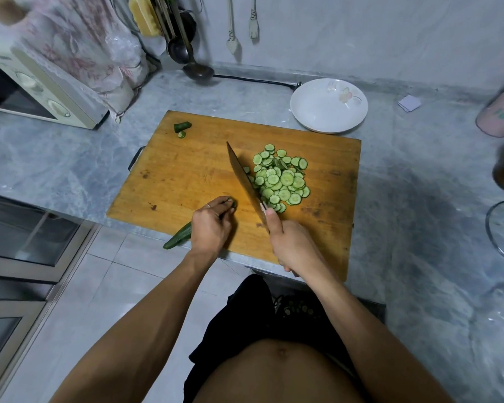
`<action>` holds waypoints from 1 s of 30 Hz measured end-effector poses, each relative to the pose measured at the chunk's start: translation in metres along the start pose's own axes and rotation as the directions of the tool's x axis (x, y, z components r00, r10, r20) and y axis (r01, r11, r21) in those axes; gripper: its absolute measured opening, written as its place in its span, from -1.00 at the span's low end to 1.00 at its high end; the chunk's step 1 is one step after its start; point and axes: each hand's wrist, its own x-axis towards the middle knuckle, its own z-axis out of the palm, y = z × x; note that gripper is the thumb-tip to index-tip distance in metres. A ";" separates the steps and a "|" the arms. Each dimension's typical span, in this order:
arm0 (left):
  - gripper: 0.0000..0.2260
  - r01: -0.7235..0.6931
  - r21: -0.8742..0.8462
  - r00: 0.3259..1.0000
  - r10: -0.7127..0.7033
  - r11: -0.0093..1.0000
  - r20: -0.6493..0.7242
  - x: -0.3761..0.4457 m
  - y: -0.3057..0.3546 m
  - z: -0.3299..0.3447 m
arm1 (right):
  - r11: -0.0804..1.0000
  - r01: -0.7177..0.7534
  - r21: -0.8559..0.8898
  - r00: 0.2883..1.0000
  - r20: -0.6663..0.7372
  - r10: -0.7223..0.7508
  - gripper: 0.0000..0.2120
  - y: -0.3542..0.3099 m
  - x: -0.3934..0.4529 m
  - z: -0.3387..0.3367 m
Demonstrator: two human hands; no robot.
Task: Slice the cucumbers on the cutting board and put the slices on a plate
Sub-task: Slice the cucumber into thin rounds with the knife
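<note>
A grey marble counter (405,199) carries everything here, and the wooden cutting board (186,175) lying on it serves as the landmark. Beyond the board's far left corner stands a cream microwave (41,91) draped with a flowered cloth. Just past the board's far right corner sits a white plate (317,112) (a flower print near its rim), with nothing on it.

On the right half of the board lies a heap of cucumber slices (282,178), thin green-edged rounds overlapping one another. A cleaver (242,175) stands with its blade against the left side of that heap, tip pointing to the board's far edge. The right hand (291,245) is wrapped around the cleaver's handle at the board's near edge, thumb laid along the top.

The left hand (211,225), over the board's near left part, has its fingers curled down on a cucumber (178,238), whose dark end sticks out past the board's near edge. A cut-off cucumber end (182,126) and a small round lie near the board's far left corner.
</note>
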 end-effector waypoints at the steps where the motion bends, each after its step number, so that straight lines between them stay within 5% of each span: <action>1: -0.82 0.000 0.000 1.000 0.000 1.000 0.002 0.000 0.000 -0.001 | 1.000 -0.007 0.004 1.000 0.000 0.007 -0.31 0.001 0.002 -0.003; 8: -0.84 0.082 -0.133 0.996 -0.075 0.988 0.056 0.010 0.009 -0.017 | 0.992 0.117 -0.053 0.993 0.024 -0.115 -0.33 0.006 0.002 -0.010; 11: -0.83 0.135 -0.249 0.986 -0.155 0.959 -0.063 0.015 0.019 -0.035 | 0.969 0.215 -0.126 0.976 0.002 -0.216 -0.37 0.009 0.004 -0.013; 13: -0.82 0.069 -0.265 0.973 -0.123 0.962 -0.194 0.016 0.029 -0.048 | 0.949 0.262 -0.173 0.963 -0.021 -0.270 -0.44 0.011 0.005 -0.017; 16: -0.84 -0.171 -0.200 0.953 0.110 0.965 -0.282 0.016 0.047 -0.062 | 0.901 0.290 -0.322 0.946 -0.045 -0.321 -0.50 0.014 0.006 -0.024; 20: -0.86 -0.386 -0.055 0.919 0.389 0.921 0.059 0.026 0.059 -0.060 | 0.787 0.303 -0.537 0.924 -0.035 -0.380 -0.52 0.012 0.001 -0.039; 22: -0.85 -0.371 -0.049 0.903 0.372 0.927 0.216 0.030 0.063 -0.052 | 0.733 0.312 -0.605 0.911 -0.029 -0.411 -0.53 0.011 -0.002 -0.043; 30: -0.84 -0.226 -0.131 0.855 0.261 0.965 0.448 0.066 0.073 -0.034 | 0.661 0.312 -0.682 0.891 -0.032 -0.454 -0.51 0.019 -0.006 -0.047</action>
